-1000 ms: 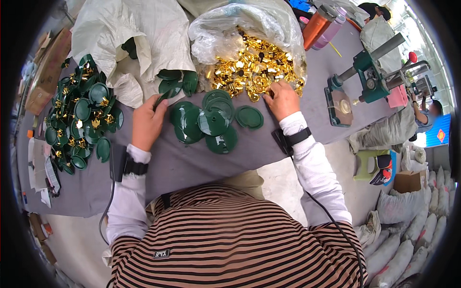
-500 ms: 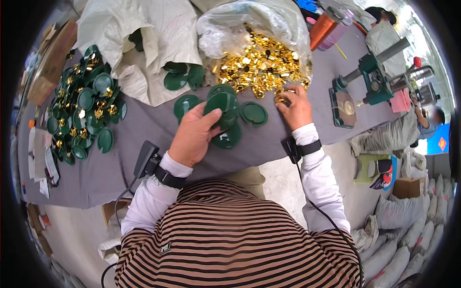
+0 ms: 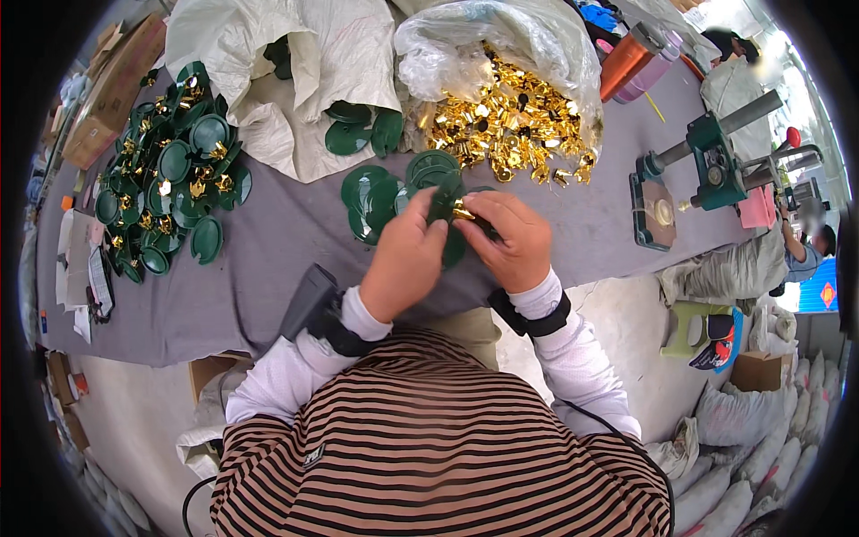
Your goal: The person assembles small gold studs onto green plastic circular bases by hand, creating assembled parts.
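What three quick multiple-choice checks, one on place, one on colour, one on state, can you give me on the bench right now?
1. Where does the heap of gold metal pieces lie?
A. Spilling from the clear plastic bag at the far side of the table
B. In a cardboard box on the floor
C. Beside the press tool

2. What colour are the round lids in front of the hands?
A. Red
B. Dark green
C. White

3. How do the hands stand?
A. Both flat on the cloth
B. Left hand and right hand together, holding a green lid with a gold piece
C. One hangs below the table

Answers: 1 A, gold pieces pour from the bag's mouth; 2 B, all lids are dark green; 3 B, both hands meet on one lid.
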The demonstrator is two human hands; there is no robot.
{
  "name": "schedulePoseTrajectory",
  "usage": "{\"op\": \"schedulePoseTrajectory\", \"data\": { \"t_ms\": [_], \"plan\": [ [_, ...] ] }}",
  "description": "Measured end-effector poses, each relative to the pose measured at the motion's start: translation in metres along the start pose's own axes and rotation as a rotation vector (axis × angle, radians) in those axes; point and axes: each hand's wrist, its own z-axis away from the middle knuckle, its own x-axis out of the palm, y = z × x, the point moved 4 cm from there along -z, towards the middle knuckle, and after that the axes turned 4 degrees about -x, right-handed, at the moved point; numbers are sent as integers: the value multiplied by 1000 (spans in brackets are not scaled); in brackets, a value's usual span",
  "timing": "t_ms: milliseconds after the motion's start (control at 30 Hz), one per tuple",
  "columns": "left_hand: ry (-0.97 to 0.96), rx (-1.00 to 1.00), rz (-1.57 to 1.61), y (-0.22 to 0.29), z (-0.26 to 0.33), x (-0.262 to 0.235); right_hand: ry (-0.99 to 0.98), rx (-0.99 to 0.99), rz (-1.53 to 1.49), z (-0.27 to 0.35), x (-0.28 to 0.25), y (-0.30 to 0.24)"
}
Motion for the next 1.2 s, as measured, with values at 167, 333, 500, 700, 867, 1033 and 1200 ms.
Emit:
{"op": "schedulePoseTrajectory", "data": {
  "t_ms": [167, 333, 500, 700, 867, 1033, 1200],
  "plan": [
    [115, 323, -373, 13, 22, 4, 92, 761, -585, 29, 24, 5],
    [-3, 569, -620, 19, 19, -26, 5, 989, -901, 28, 36, 1],
    [583, 368, -1086, 80, -13, -186, -10, 570, 98, 19, -41, 69],
    [710, 635, -1226, 113, -51, -245, -224, 382, 555, 38, -63, 156],
    [123, 901, -1243, 30, -86, -147, -211, 370, 568, 35, -53, 151],
    [284, 848, -1439, 16, -113, -144, -193, 382, 590, 35, -54, 139],
    [361, 554, -991, 32, -82, -149, 37, 492, 319, 25, -65, 112]
  ]
}}
